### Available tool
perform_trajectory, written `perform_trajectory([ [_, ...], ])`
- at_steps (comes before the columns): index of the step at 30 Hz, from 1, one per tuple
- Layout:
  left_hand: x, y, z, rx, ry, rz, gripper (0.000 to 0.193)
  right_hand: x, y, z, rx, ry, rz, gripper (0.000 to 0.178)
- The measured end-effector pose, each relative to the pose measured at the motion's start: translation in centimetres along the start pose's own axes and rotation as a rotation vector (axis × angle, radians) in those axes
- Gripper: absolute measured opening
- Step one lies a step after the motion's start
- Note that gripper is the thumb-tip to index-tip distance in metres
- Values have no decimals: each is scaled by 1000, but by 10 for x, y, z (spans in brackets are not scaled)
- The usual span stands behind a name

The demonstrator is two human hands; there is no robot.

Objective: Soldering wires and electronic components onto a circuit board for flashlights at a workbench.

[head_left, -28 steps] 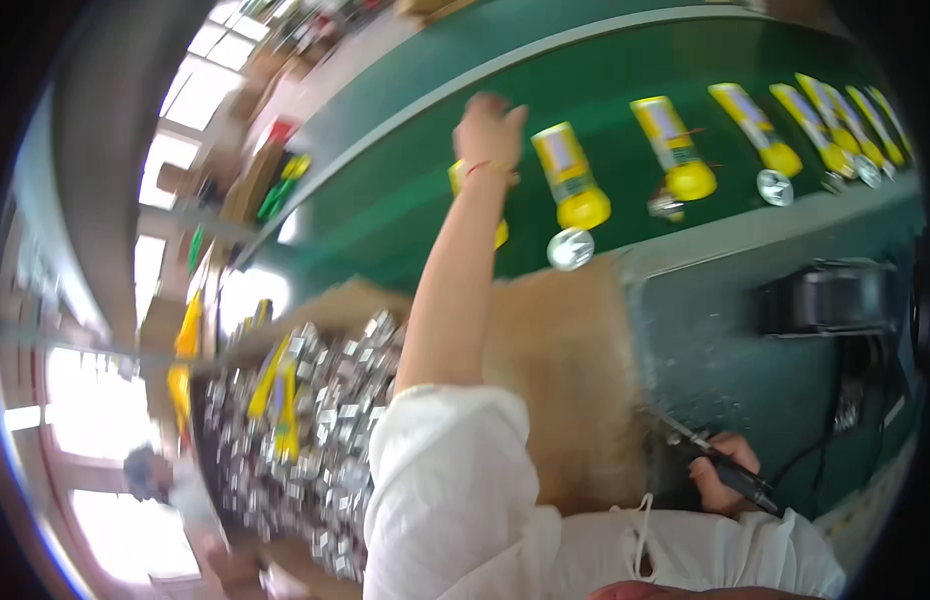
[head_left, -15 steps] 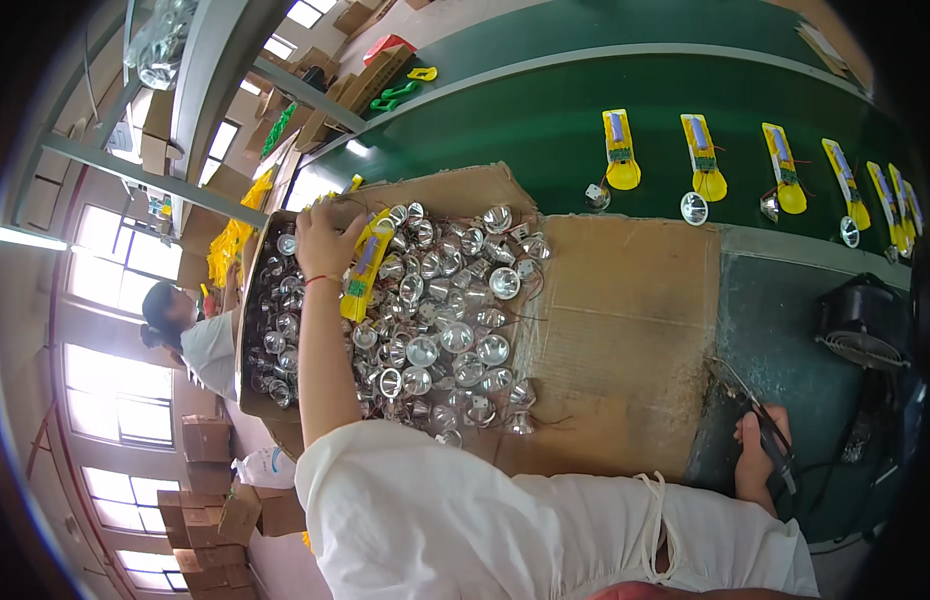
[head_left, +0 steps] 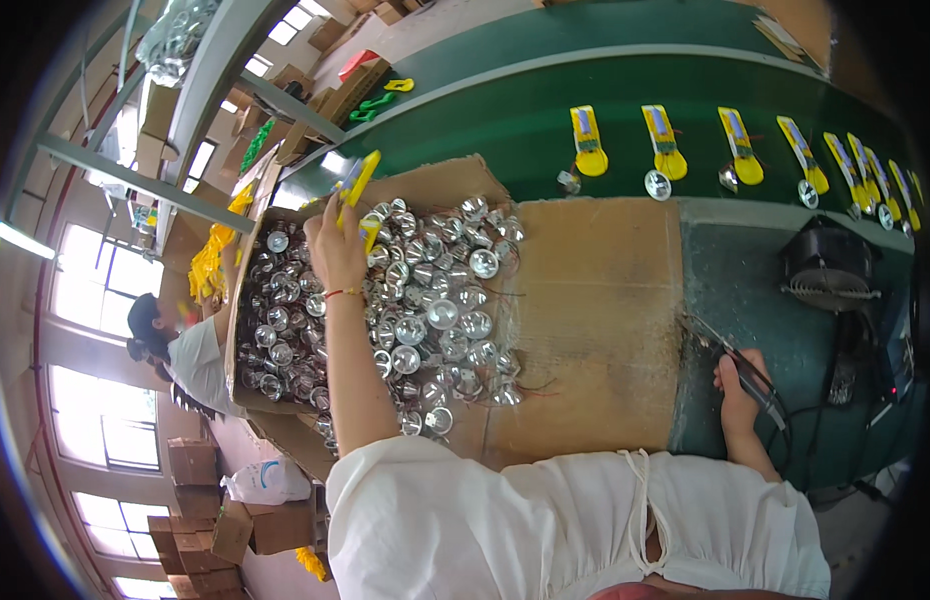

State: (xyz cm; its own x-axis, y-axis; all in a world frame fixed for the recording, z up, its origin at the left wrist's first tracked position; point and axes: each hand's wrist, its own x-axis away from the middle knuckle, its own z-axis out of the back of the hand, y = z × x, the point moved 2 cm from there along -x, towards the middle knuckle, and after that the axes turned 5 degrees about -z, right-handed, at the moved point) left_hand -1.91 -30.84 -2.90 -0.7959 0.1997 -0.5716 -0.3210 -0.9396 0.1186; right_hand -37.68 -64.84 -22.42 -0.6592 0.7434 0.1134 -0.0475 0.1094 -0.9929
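My left hand [head_left: 337,250] is raised over a carton of loose silver lamp reflectors [head_left: 443,315], its fingers closed on a yellow flashlight housing [head_left: 359,180] near the carton's far flap. Another yellow rounded part [head_left: 370,230] shows beside the fingers; whether it belongs to the same piece I cannot tell. At the right, my right hand [head_left: 743,385] grips the black handle of a soldering iron [head_left: 753,378]. Its thin tip points up and left, beside the edge of a brown cardboard sheet [head_left: 595,320]. Thin wires trail from several reflectors.
Several yellow housings [head_left: 663,145] with circuit boards and wired reflectors stand in a row along the green bench [head_left: 485,140]. A black fan [head_left: 830,265] sits at the right. Another person [head_left: 190,350] works at the left near yellow parts [head_left: 213,245]. A metal frame [head_left: 145,180] crosses the upper left.
My left hand has lifted a yellow housing that lay over the reflectors, moving it toward the far side. The right hand keeps its grip on the iron. The whole view has shifted slightly.
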Motion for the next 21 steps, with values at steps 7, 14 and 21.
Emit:
perform_trajectory([
  [7,132,162,-52,254,-17,-320,40,-2,-3,-2,-26,-22,-20,12],
  [14,225,191,-31,282,-317,-311,53,0,-9,-4,-23,-51,7,14],
  [21,122,118,-65,33,-142,-497,24,-1,-6,-1,-15,-27,-19,12],
])
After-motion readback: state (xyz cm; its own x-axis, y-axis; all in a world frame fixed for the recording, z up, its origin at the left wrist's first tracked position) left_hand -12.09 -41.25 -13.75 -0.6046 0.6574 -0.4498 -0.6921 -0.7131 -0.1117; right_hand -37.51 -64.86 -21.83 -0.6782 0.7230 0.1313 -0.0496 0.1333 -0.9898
